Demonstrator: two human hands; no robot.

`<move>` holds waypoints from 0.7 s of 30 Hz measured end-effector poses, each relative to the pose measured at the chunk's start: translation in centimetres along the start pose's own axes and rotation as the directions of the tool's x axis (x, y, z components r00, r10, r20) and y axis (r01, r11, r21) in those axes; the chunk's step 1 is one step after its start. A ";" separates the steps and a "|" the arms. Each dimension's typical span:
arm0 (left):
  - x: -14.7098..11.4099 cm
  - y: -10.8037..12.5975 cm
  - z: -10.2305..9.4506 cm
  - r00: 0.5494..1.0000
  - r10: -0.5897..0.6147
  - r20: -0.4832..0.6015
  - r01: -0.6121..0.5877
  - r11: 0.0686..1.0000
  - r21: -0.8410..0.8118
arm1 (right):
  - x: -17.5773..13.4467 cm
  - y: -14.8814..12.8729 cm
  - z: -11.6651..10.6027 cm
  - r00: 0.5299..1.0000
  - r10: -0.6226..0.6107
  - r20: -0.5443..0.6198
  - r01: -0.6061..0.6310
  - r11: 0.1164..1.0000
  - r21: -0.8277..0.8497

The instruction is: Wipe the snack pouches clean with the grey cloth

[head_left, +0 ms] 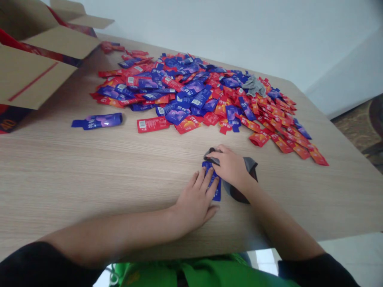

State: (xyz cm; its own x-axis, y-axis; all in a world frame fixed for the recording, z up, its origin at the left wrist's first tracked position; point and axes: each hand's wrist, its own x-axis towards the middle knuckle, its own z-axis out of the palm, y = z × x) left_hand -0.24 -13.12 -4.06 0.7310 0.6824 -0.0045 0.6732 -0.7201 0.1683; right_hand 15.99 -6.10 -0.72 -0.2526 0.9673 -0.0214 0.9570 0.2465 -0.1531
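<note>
Left hand [193, 201] spread flat on a blue sachet [218, 194]; right hand [231, 165] curled over a grey object [250, 162], its grip hidden from me.

To the left of your left hand [196, 195], you have a wide sweep of bare tabletop [119, 171], bounded farther out by a lone blue packet [100, 121] and the carton [38, 75] with its spread flaps. Ahead, you can pass along a narrow strip before the heaped packets [188, 95] block you. The dark gray object [237, 194] crowds your right hand [231, 165]; beyond it, open wood runs rightward.
</note>
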 end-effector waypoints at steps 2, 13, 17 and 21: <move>0.0 0.0 0.0 1.000 0.018 0.005 -0.018 1.000 0.000 | -0.4 0.7 -0.2 0.998 0.058 0.025 -0.059 0.998 0.013; 0.6 0.5 0.3 1.000 -0.002 -0.012 0.003 0.997 0.074 | -1.7 3.9 -2.4 0.979 0.171 0.107 -0.168 0.985 -0.033; 0.9 0.8 0.3 1.000 -0.013 -0.021 0.015 0.995 0.099 | -1.4 2.9 -2.0 0.996 0.084 0.001 -0.084 0.994 0.071; 1.0 0.9 0.2 0.999 -0.023 -0.029 0.025 0.995 0.099 | -1.3 1.7 -1.2 0.997 0.052 0.048 -0.055 0.996 0.066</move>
State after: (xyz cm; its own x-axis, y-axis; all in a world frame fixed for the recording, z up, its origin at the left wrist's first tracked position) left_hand 1.14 -13.14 -4.14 0.7120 0.7019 0.0207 0.6993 -0.7114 0.0695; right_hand 18.16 -6.90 0.23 -0.2089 0.9749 -0.0767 0.9579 0.1882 -0.2169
